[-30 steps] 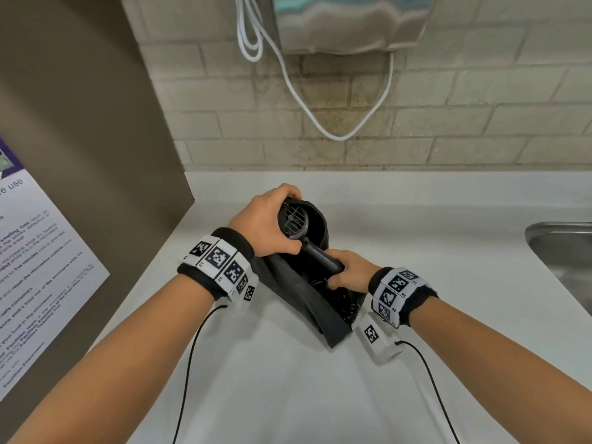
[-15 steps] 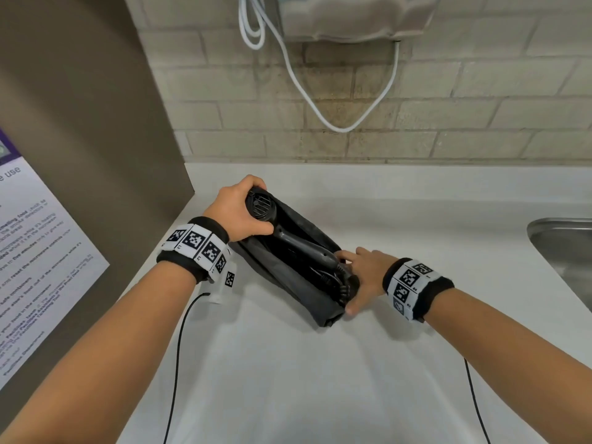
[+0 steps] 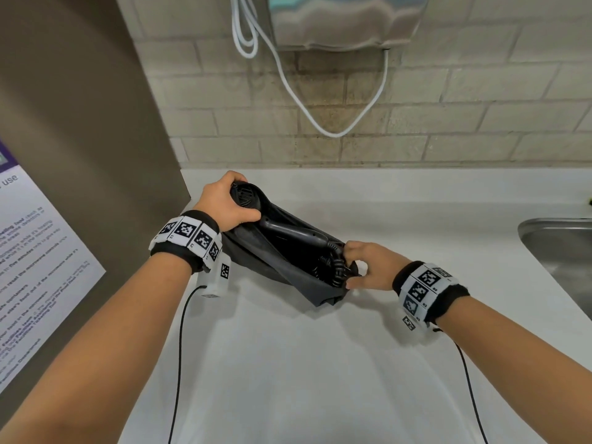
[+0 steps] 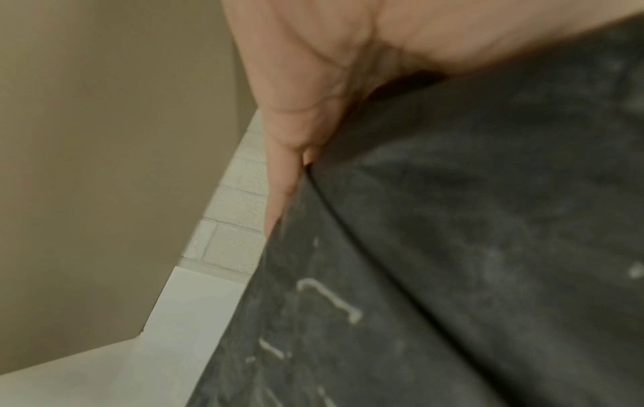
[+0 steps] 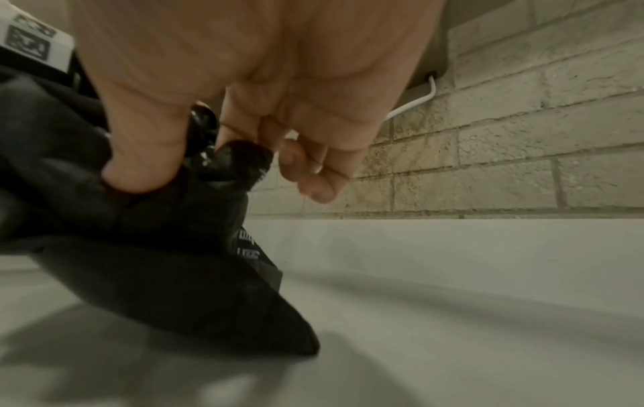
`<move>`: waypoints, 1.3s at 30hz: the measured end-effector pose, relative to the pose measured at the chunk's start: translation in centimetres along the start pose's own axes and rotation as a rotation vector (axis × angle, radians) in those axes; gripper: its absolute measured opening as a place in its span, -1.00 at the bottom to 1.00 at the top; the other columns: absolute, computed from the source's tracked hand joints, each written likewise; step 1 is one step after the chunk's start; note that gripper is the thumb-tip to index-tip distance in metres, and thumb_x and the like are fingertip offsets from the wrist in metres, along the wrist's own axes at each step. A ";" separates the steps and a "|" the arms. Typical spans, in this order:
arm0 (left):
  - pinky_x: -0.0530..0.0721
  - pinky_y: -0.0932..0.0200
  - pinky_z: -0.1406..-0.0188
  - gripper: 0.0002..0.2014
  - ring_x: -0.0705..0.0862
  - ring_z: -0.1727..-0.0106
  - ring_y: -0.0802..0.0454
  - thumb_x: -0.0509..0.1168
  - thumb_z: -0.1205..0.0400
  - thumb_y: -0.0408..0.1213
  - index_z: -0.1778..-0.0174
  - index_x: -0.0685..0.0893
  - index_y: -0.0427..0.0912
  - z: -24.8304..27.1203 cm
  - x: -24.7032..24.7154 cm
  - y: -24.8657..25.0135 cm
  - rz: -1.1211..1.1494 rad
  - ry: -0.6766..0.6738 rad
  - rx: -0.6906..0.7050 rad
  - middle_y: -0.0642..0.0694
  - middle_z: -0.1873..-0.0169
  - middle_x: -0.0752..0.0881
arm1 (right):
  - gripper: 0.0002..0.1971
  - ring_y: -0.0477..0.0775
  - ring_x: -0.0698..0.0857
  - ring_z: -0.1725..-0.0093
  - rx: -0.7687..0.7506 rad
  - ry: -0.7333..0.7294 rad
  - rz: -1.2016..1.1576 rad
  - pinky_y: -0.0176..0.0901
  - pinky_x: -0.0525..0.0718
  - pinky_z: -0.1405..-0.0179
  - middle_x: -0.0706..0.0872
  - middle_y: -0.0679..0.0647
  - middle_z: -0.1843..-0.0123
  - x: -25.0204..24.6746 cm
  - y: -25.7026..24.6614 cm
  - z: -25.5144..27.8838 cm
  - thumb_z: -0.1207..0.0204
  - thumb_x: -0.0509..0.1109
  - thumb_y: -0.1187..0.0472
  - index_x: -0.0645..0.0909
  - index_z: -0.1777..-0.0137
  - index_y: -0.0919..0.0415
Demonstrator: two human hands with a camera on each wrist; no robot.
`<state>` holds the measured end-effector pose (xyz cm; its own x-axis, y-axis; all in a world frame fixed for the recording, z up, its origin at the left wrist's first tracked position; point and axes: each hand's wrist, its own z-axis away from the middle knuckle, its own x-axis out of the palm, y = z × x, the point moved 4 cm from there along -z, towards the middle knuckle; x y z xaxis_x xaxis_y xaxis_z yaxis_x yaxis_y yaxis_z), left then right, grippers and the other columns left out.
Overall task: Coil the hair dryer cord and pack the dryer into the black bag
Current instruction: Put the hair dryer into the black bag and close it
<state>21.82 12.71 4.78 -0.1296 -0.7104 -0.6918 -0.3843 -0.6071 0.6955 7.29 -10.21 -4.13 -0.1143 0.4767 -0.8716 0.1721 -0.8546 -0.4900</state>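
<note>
The black hair dryer (image 3: 282, 230) lies inside the open black bag (image 3: 278, 274) on the white counter (image 3: 304, 363). Its round head points to the far left and its handle runs right toward the coiled cord (image 3: 333, 267) at the bag's right end. My left hand (image 3: 224, 205) wraps around the dryer head together with the bag's left end; the bag fabric (image 4: 453, 247) fills the left wrist view. My right hand (image 3: 365, 265) pinches the bag's right edge (image 5: 226, 162) between thumb and forefinger, next to the cord.
A brown partition (image 3: 80, 123) with a printed notice (image 3: 28, 267) stands close on the left. A brick wall (image 3: 448, 107) with a metal dispenser (image 3: 346, 20) and a looping white cable (image 3: 320, 123) backs the counter. A steel sink (image 3: 563, 251) sits at the right.
The dryer went from standing upright in the bag to lying flat inside it. My right hand let go of the handle and now pinches the bag's right edge.
</note>
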 end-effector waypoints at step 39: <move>0.45 0.45 0.49 -0.81 0.54 0.52 0.23 0.37 -0.58 -0.25 0.36 0.69 -0.17 -0.4 -2.3 -0.4 0.217 0.236 0.139 0.15 0.64 0.62 | -0.66 -0.03 0.41 0.37 0.190 0.775 -0.525 -0.24 0.45 0.29 0.39 0.01 0.39 -10.2 -0.2 0.4 -0.50 0.30 0.46 0.28 0.31 0.07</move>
<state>22.65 14.47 6.19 -0.0135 -0.8903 -0.4551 -0.4942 -0.3898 0.7771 8.03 -14.96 4.84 0.5598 0.7545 -0.3425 0.1140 -0.4796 -0.8701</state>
